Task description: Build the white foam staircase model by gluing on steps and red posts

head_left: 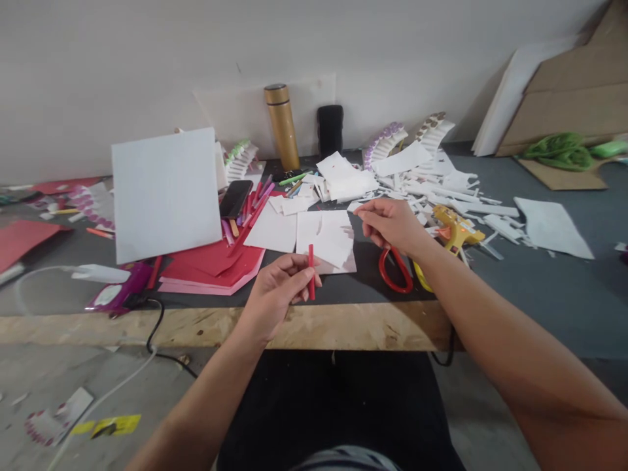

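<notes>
My left hand [282,288] pinches a short red stick [311,278], held upright just above the table's front edge; it looks like a rolled paper tube. My right hand [390,226] is raised over the table with thumb and fingertips closed together. Whatever is between them, if anything, is too small to make out. Between and behind the hands lie white paper pieces [326,239]. Red-handled scissors [395,271] rest below my right hand, and a yellow glue gun [455,229] lies to the right of it, partly behind my forearm.
Red and pink sheets [210,268], a phone [236,199] and a large white board [167,196] are at the left. A gold bottle [283,127] stands by the wall. White scraps [441,186] cover the back right. A purple device [120,288] with a cord sits front left.
</notes>
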